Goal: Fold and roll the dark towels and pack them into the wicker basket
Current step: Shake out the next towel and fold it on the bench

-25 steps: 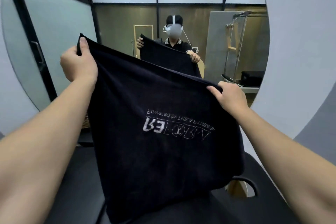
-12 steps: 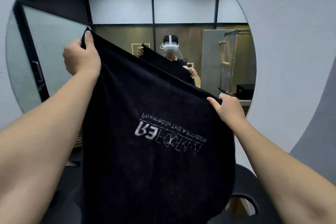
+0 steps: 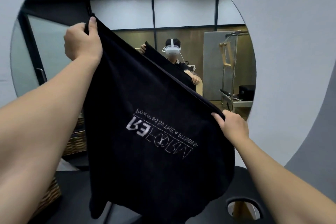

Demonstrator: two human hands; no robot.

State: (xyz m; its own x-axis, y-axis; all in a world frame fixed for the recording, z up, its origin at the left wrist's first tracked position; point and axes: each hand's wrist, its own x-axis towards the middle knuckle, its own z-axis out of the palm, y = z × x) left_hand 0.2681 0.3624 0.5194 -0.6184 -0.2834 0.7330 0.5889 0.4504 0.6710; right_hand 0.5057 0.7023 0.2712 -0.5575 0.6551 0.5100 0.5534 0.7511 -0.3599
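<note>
A dark towel (image 3: pixel 149 169) with white mirrored lettering hangs spread out in front of me, held up in the air. My left hand (image 3: pixel 81 43) grips its upper left corner, raised high. My right hand (image 3: pixel 231 125) pinches the upper right corner, lower down, so the top edge slopes to the right. A wicker basket (image 3: pixel 49 196) shows at the lower left, partly hidden behind my left forearm; its reflection shows above it in the mirror.
A large round mirror (image 3: pixel 209 14) on the grey wall faces me and reflects a person holding the towel. A black padded table (image 3: pixel 298 178) with a face hole (image 3: pixel 243 209) lies below the towel.
Both hands have lifted the towel higher; its bottom edge has come up off the black table. The view has tilted upward.
</note>
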